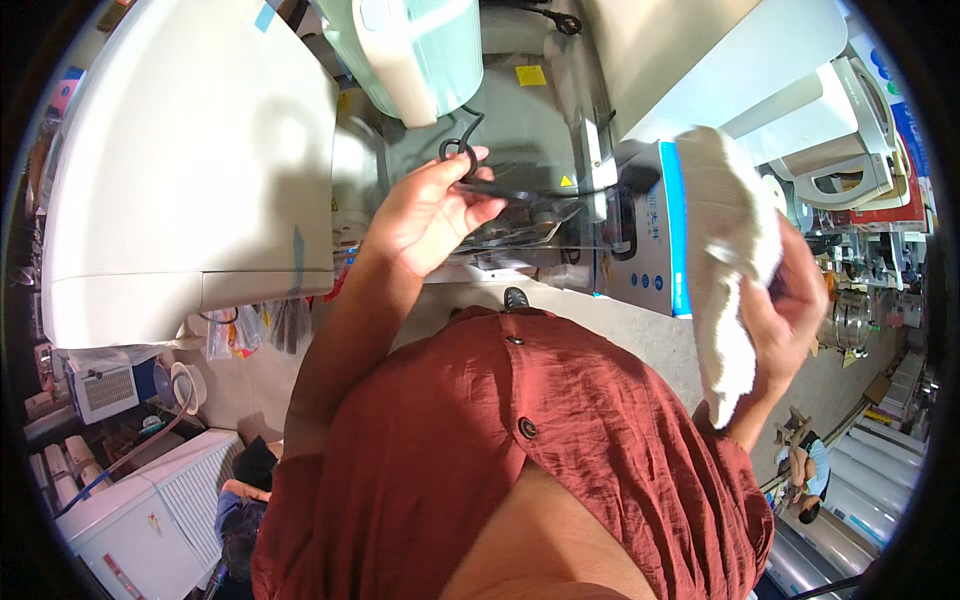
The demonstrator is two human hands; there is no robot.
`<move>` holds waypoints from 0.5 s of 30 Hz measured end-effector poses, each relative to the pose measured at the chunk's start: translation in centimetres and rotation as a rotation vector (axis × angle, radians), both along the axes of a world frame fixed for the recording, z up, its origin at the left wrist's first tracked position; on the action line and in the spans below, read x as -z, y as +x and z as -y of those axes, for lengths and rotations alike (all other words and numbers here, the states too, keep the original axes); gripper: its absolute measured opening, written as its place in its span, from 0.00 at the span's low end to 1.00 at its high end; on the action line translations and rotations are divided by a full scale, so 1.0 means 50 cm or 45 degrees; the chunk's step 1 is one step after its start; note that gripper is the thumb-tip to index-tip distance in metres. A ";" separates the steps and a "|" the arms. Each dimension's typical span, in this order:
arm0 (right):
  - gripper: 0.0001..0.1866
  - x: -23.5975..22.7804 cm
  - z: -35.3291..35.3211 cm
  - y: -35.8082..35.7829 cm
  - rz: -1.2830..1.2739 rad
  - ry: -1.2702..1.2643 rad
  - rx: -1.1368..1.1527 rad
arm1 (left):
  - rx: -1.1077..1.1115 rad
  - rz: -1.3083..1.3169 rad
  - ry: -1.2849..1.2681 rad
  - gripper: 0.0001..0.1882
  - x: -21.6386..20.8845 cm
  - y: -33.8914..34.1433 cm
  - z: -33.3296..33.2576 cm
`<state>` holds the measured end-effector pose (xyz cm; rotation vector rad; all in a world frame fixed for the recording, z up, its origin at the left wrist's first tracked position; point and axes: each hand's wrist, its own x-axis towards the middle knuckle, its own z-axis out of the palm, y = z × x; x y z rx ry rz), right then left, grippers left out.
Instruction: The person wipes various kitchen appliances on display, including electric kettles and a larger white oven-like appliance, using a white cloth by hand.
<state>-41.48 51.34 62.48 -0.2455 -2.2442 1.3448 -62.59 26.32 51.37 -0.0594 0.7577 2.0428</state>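
A black power cord [545,193] runs across in front of me. My left hand [422,212] pinches it between thumb and fingers, and a loop of it rises above the fingertips toward a pale green and white appliance [430,60]. The cord's right end, blurred and dark, looks like a plug [638,180] and hangs near the white cloth. That crumpled cloth [715,220] is gripped in my right hand [788,310], its lower part drooping by the wrist. Some fingers of the right hand are hidden behind the cloth.
A large white rounded appliance [190,180] fills the left. Below the cord lies a glass-topped counter [500,95]. A blue and white box [645,245] stands right of it, with white appliances [850,150] beyond. Other people [815,470] are at lower right and lower left.
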 end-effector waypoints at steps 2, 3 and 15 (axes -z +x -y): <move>0.27 0.014 -0.019 0.046 -0.044 0.037 0.203 | -0.162 0.069 -0.054 0.10 -0.019 0.011 -0.043; 0.28 0.024 -0.026 0.062 -0.082 0.037 0.258 | -0.240 0.104 -0.082 0.07 -0.026 0.015 -0.062; 0.22 0.090 0.024 0.011 -0.037 0.369 -0.139 | -0.654 0.599 0.173 0.09 0.058 -0.036 -0.283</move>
